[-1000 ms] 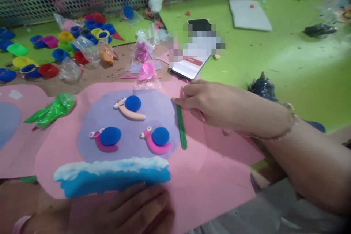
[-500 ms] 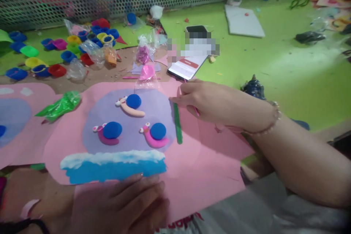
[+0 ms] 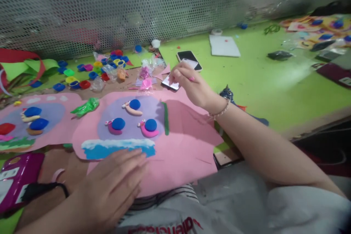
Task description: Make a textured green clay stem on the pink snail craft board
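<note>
My left hand [image 3: 117, 175] lies flat, fingers stretched out, on the lower edge of a pink paper sheet [image 3: 178, 157]. Under its fingertips is a blue and white clay strip [image 3: 117, 150]. On the sheet's purple oval [image 3: 131, 115] are three clay snails, one a pink snail [image 3: 149, 128] with a blue bottle-cap shell. A green clay strip [image 3: 166, 119] stands at the oval's right. My right hand [image 3: 189, 82] is curled over a phone [image 3: 170, 83] with a lit screen; a thin pink stick [image 3: 192, 79] pokes out of it. Whether a finger touches the screen I cannot tell.
A second phone [image 3: 189, 58] lies behind. Several coloured caps [image 3: 85, 84] and clay bags are scattered at the back left, near a green clay packet [image 3: 86, 107]. Another snail sheet [image 3: 57, 131] lies left, a white foam board [image 3: 225, 45] farther back. Perforated metal [image 3: 123, 11] borders the table.
My right hand has left the top of the green strip and moved up over the phone, the pink stick still in it. My left hand stays on the sheet. The view has shifted.
</note>
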Demonstrator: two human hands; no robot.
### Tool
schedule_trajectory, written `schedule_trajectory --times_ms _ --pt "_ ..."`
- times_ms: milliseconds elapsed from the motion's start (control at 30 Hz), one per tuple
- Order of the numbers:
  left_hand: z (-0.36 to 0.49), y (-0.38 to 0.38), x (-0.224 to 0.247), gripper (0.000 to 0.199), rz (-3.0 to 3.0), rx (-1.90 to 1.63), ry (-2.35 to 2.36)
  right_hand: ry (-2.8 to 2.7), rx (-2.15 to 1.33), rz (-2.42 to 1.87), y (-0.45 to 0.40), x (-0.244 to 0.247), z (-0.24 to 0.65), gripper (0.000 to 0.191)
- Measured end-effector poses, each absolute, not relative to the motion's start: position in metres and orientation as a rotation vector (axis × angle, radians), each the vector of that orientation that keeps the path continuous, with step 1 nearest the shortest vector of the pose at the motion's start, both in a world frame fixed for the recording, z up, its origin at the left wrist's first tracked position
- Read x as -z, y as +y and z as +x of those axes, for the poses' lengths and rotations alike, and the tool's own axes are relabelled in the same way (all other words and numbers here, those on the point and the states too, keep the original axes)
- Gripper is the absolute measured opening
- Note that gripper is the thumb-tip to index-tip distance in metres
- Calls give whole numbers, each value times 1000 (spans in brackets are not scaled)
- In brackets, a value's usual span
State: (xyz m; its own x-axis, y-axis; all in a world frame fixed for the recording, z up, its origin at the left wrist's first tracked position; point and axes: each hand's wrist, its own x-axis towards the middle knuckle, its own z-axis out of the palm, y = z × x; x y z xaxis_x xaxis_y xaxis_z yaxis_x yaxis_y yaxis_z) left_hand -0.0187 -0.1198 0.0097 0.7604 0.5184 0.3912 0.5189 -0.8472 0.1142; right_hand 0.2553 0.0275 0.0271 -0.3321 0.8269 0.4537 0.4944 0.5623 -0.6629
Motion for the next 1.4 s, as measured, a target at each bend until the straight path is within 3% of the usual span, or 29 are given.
schedule_trajectory --times_ms 267,500,667,967,1133,1400 --pt "-7 -85 -32 47 -2775 187 -1112 -2004 -674 -1086 34 -17 247 8" --pt "28 -86 -29 41 -2931 237 -706 -2086 -565 -1207 35 -13 245 16" --pt "42 -96 -16 51 -3141 74 -235 -2123 -512 -1288 37 -10 242 19" --pt "39 -91 4 61 -3247 -86 -350 -2081 -700 -1360 31 -21 246 18" --pt "35 -91 8 59 -3320 -45 -351 -2145 -661 -1423 30 -28 253 24" --pt "33 -90 12 58 -3369 10 -349 -2352 -495 -1597 33 -25 262 18"
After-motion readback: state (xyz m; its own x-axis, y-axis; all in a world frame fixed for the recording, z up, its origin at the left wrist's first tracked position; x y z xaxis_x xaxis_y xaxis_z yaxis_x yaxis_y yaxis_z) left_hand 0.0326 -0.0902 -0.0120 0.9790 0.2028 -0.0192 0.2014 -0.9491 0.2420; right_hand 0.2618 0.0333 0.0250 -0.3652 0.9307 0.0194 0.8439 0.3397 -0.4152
